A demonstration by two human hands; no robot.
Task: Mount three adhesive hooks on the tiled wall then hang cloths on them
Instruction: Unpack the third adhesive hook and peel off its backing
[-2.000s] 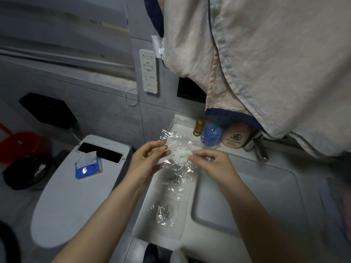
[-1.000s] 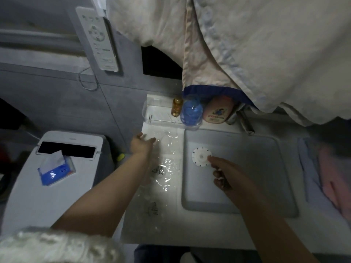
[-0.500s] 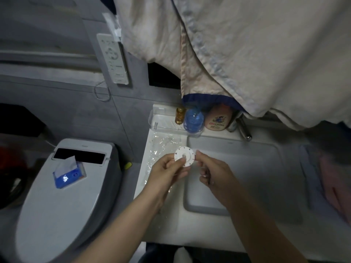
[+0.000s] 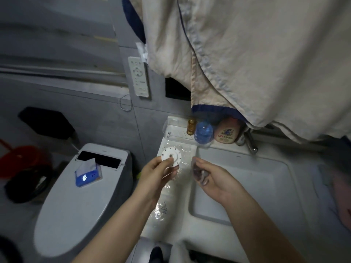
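Since half a second ago the hands are parting: the white disc is now sitting in the left hand alone, and the right hand is drawing away to its own side.

Left hand is pinching the disc by its lower edge, thumb on the face. Disc is hovering above the left rim of the sink, over the clear plastic wrapper lying on the counter.

Right hand is curling loosely around something small, glossy and greyish; too blurred to say what it is.

Judgement: the disc is looking like the flat base of an adhesive hook. Thin, rigid plastic, round, a hub at the centre, small marks around the rim. Probably very light and stiff. Best taken by the rim, fingers off whichever face is sticky, since touching would be weakening the bond.

Wrapper is crinkled, shiny film. Grey tiled wall is appearing smooth and matt. Pale cloth, soft and creased, is hanging above the sink.
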